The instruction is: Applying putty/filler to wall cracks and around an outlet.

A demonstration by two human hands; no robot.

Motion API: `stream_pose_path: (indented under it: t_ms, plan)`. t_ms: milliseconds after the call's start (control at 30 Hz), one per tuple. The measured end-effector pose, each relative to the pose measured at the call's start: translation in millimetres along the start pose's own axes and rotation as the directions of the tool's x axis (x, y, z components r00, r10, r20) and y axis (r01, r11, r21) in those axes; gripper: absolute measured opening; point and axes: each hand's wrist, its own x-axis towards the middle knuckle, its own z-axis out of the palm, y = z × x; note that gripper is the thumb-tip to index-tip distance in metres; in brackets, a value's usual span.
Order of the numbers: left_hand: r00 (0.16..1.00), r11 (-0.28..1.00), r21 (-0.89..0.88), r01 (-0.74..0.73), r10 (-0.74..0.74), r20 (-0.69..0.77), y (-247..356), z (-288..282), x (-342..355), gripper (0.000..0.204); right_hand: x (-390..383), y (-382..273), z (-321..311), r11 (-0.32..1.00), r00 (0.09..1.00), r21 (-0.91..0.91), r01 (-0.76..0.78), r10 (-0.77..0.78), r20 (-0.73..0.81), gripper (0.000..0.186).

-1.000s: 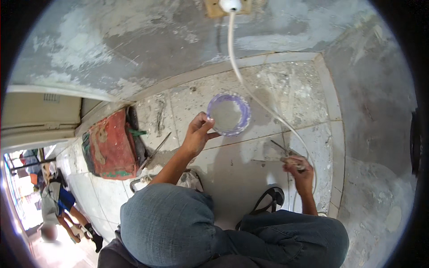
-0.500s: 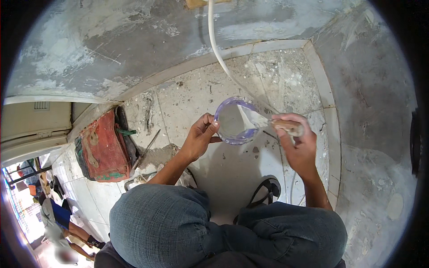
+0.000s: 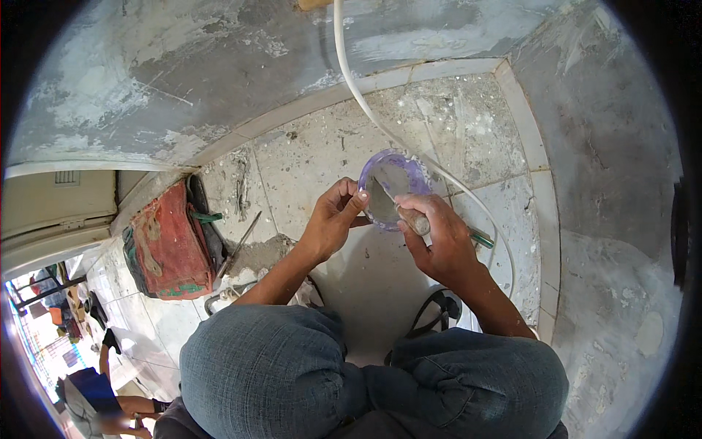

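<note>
My left hand [image 3: 330, 222] pinches the near left rim of a round purple tub [image 3: 418, 174], thumb on top. Grey paste [image 3: 389, 179] coats the inside of the tub. In my right hand [image 3: 447, 245] is a putty knife [image 3: 414, 219], gripped by its worn wooden handle. Its blade points down into the tub and is seen nearly edge-on, its tip hard to make out against the paste. The tub is held above the floor in front of my bent knees.
A white hose [image 3: 358, 95] curves down the wall and past the tub's right side. A green-handled tool [image 3: 481, 238] lies beyond my right hand. On the left are a red bag [image 3: 172, 249] and a thin rod [image 3: 241, 245]. Another person [image 3: 91, 399] is at lower left.
My right hand has moved left and closer to the tub. The putty knife's broad, paste-covered face, visible before, has turned edge-on inside the tub. The tub has shifted slightly right.
</note>
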Motion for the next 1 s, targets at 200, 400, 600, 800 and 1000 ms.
stream_pose_path:
  t_ms: [200, 400, 600, 800, 1000]
  plan:
    - [0.998, 0.997, 0.056, 0.048, -0.05, 0.035, 6, -7, 4, 0.024, -7, 1, -3, 0.989, 0.996, 0.129, -0.075, 0.069, 0.053, 0.026]
    - [0.992, 0.983, 0.155, 0.097, -0.109, 0.068, 12, -16, 1, 0.024, -7, 23, -13, 0.822, 0.952, 0.481, -0.304, 0.278, 0.126, 0.019]
    - [0.968, 0.954, 0.196, 0.227, -0.242, 0.061, 28, -14, 3, 0.024, -14, 62, -10, 0.563, 0.904, 0.741, -0.367, 0.405, 0.14, 0.02]
    - [0.96, 0.963, 0.08, 0.256, -0.263, 0.093, 20, -21, 7, 0.024, -29, 85, -16, 0.09, 0.791, 0.95, -0.298, 0.58, 0.193, 0.026]
    - [0.965, 0.967, -0.098, 0.236, -0.221, 0.145, 9, -42, 1, 0.02, -39, 85, -19, 0.02, 0.814, 0.986, -0.167, 0.568, 0.126, 0.022]
